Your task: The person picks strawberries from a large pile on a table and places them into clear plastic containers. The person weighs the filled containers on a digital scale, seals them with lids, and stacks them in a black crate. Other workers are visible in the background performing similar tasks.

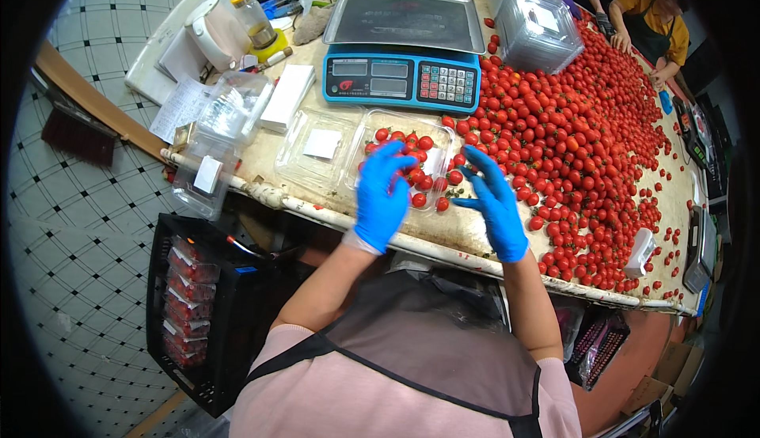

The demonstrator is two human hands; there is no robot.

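Observation:
My left hand (382, 197), in a blue glove, is over a clear plastic clamshell box (356, 171) that lies unfolded on the table. Cherry tomatoes (425, 142) sit in the box's right half; whether the left fingers hold any is hidden. To the right of the box, my right hand (493, 203), also blue-gloved, has its fingers spread with nothing visible between them. A few loose tomatoes (442, 203) and green stems lie between the hands. Beyond the box stands a blue weighing scale (402, 79) with a metal pan. A large heap of cherry tomatoes (558, 123) spreads to the right.
Stacked clear boxes (540, 28) stand behind the heap. White cards (288, 97), a kettle (211, 31) and nested containers (234, 105) are at the left. A black crate (231, 319) with packed tomatoes stands below the table edge. Co-workers (650, 22) are at the far right.

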